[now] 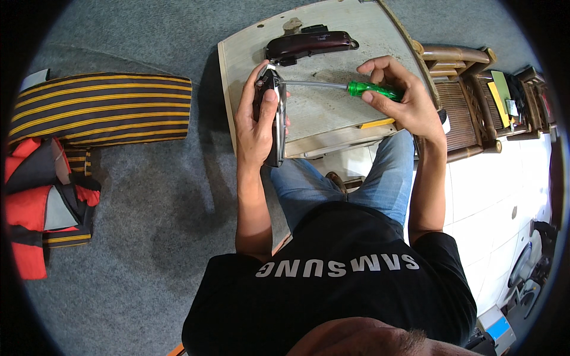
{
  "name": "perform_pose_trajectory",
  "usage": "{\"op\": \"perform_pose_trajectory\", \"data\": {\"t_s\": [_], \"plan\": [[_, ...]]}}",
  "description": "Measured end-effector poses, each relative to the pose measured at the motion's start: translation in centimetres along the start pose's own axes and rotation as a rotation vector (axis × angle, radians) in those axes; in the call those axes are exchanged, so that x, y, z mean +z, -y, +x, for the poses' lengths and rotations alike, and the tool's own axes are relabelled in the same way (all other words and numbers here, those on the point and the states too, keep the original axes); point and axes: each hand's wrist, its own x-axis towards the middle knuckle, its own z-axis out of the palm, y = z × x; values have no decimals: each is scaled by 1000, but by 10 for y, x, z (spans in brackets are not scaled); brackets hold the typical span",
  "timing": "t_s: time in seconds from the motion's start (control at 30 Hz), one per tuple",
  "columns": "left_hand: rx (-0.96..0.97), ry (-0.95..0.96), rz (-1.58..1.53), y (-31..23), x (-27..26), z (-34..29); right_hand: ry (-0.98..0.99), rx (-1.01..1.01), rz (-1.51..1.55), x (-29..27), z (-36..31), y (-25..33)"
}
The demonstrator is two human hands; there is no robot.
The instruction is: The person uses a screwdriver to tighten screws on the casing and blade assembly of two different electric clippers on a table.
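Note:
My left hand (254, 133) is wrapped around a black and silver hair clipper (278, 133), held roughly upright at the left side of a small pale table (338, 115). A screwdriver (371, 89) with a clear green handle lies in my right hand (418, 107), thumb and fingers on the handle. Its long metal shaft points left, and the tip meets or nearly meets the clipper's upper end; exact contact is too small to tell. Farther back on the table rests a dark maroon hair clipper (312, 45), with a small black piece (314, 28) just behind it.
At the table's near edge lies a yellow strip (377, 124). Left stands a black and yellow striped seat (107, 110), with red and black cloth (35, 202) beside it. Bamboo furniture (457, 104) stands close on the right, papers and other items farther along it.

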Motion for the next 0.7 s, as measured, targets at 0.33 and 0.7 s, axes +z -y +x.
{"op": "perform_pose_trajectory", "data": {"t_s": [0.33, 0.7], "plan": [[22, 16, 16, 4, -3, 1, -2, 222, 35, 7, 1, 7], [13, 6, 15, 0, 0, 1, -11, -45, -72, 3, 1, -6]]}}
